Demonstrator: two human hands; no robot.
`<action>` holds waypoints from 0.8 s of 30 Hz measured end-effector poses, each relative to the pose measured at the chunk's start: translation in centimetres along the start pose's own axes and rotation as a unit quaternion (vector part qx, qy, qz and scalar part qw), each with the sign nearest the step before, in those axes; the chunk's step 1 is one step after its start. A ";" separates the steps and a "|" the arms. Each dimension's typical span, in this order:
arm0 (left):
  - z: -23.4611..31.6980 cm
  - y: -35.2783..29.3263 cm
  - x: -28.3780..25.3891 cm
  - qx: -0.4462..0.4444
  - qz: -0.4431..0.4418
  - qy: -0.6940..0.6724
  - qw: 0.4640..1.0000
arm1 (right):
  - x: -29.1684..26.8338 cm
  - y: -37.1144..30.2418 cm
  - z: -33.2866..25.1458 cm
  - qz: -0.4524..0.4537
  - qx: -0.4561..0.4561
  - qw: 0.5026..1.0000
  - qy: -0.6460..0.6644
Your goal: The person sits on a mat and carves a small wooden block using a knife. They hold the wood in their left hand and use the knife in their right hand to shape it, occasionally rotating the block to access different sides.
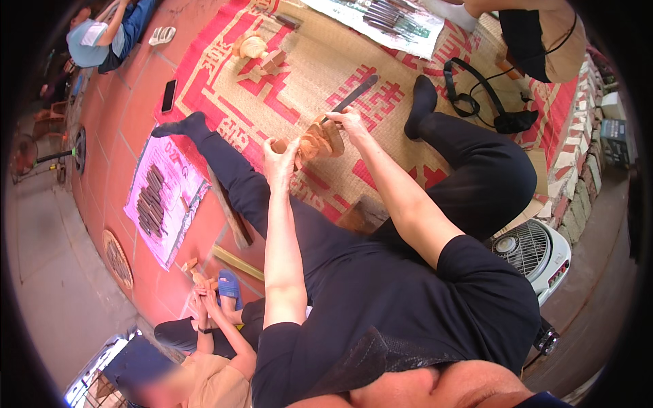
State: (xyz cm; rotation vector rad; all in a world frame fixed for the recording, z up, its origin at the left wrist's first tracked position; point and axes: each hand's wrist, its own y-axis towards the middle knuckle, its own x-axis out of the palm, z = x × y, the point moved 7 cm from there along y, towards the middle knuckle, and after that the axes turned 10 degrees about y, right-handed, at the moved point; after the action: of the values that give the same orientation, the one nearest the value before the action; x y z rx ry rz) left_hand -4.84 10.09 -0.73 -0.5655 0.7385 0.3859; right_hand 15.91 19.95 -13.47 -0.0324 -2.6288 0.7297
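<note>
Above the mat, a light-brown wood carving (pixel 317 143) with rounded, cut shapes is between my two hands. My left hand (pixel 279 163) is closed around its left end. In my right hand (pixel 349 123) is a long, dark, flat carving tool (pixel 356 90), pinched near its lower end beside the carving's upper right side. The other end of the tool points up and to the right. Its working edge, if it touches the wood, is too small to make out. A darker wooden block (pixel 362 215) lies on the mat between my legs.
A red-patterned woven mat (pixel 320 61) lies beneath. Another carving (pixel 253 47) sits at its far left. Tools rest on a white cloth (pixel 425 41) and a pink sheet (pixel 178 221). A phone (pixel 169 96), headphones (pixel 517 121) and a fan (pixel 522 249) are nearby. Another person handles wood lower left.
</note>
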 end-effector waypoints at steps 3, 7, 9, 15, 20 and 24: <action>-1.9 0.1 1.7 -0.006 -0.016 0.003 1.000 | -0.6 -0.2 0.9 0.027 -0.005 0.995 -0.097; -1.7 0.0 2.1 -0.001 -0.018 0.022 1.000 | 0.5 -1.4 0.2 0.007 -0.025 0.994 -0.110; -1.5 0.2 2.2 0.009 0.000 0.028 1.000 | 1.9 -2.2 -0.6 -0.005 -0.054 0.988 -0.145; -1.3 0.4 2.0 0.004 0.003 0.022 1.000 | -0.7 -0.3 0.9 0.080 -0.044 0.985 0.144; -2.4 0.7 2.1 0.003 0.007 0.004 1.000 | 1.6 -1.2 0.3 -0.032 -0.040 0.997 -0.052; -1.9 0.4 2.1 0.017 -0.007 0.003 1.000 | -1.0 0.5 2.4 0.038 -0.026 0.999 -0.018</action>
State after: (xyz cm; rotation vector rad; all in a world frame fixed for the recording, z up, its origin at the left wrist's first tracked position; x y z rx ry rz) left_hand -4.64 9.58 -3.50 -0.5407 0.7456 0.3584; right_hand 15.81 19.09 -16.00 -0.1356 -2.6938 0.6928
